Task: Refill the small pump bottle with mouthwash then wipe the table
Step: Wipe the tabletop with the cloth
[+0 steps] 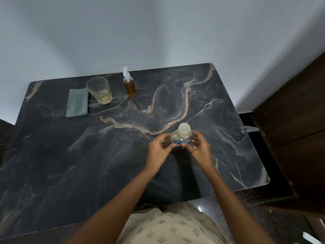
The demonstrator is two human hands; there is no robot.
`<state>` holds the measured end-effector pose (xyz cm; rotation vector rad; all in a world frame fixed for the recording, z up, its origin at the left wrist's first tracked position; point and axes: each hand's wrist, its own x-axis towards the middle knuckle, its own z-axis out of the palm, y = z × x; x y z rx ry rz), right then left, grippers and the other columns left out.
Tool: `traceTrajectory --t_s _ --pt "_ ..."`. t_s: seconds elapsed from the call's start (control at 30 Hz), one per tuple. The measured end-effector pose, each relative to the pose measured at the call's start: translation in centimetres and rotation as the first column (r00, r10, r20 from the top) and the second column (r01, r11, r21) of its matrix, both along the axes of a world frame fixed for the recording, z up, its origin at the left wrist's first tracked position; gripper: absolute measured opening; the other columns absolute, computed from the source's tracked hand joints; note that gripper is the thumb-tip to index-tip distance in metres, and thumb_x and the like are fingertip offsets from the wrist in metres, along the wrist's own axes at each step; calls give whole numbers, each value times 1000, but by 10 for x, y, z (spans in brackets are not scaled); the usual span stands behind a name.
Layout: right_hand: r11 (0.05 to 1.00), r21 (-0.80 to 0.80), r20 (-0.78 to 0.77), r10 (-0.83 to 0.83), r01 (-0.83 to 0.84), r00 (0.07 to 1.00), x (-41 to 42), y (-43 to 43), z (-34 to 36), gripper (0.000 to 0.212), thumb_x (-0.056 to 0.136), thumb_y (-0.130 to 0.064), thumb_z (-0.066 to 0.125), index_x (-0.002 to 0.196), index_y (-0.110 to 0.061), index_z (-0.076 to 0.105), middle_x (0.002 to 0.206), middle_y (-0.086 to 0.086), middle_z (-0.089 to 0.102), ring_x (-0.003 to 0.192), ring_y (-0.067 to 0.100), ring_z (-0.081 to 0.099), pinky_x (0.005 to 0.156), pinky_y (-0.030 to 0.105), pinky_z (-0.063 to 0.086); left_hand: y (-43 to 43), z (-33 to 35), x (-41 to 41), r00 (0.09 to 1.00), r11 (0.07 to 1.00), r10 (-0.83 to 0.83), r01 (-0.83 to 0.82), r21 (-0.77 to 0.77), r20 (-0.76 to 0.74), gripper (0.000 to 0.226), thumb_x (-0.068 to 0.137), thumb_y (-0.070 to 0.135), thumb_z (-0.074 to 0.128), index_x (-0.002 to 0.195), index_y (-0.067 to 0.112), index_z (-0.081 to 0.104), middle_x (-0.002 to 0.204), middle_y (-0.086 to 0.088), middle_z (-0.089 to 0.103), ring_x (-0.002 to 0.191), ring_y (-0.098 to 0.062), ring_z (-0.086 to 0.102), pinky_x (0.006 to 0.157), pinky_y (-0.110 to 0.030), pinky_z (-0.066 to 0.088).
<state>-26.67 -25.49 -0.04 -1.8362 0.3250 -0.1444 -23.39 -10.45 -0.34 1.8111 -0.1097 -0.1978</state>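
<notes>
Mouthwash bottle (181, 138) upright near table's (52, 155) right-front, cap on; left hand (159, 151) and right hand (199, 148) curled round its sides; probably smooth, slippery plastic, liquid-heavy; best gripped low on body, not cap.

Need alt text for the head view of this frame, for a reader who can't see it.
Both hands, left hand and right hand, hold a capped mouthwash bottle upright on a dark marble table. At the far edge stand a small pump bottle of amber liquid, a glass and a folded cloth.
</notes>
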Motion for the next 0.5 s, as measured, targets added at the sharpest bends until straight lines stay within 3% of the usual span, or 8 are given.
traceTrajectory --t_s 0.13,0.2,0.33,0.5 --pt "1000 14 15 7 -7 1000 9 0 5 52 73 -1 71 98 -41 49 101 -20 56 97 1 56 79 8 47 0 4 7 1000 1000 17 -17 -22 -10 40 73 1 71 109 15 61 103 4 64 90 2 60 81 -10 48" --pt "999 37 26 2 -3 1000 19 1 8 48 72 -1 71 100 -35 51 101 -15 58 97 7 57 80 12 48 0 8 16 999 999 35 -35 -33 -9 39 73 1 70 110 13 62 105 -1 65 93 -3 61 83 -15 50" --pt "998 69 47 1 -4 999 48 4 15 45 72 -1 71 109 -20 53 107 -3 60 98 8 57 80 9 48 0 19 42 997 996 72 -72 -61 1 38 73 0 70 107 13 61 104 -5 66 92 -5 62 84 -18 51" --pt "997 77 55 -12 8 998 98 8 24 44 74 2 68 109 -19 52 108 2 59 99 14 58 83 19 50 3 30 94 997 998 64 -64 -1 46 38 73 0 70 110 6 62 108 -11 66 97 -14 63 87 -25 51"
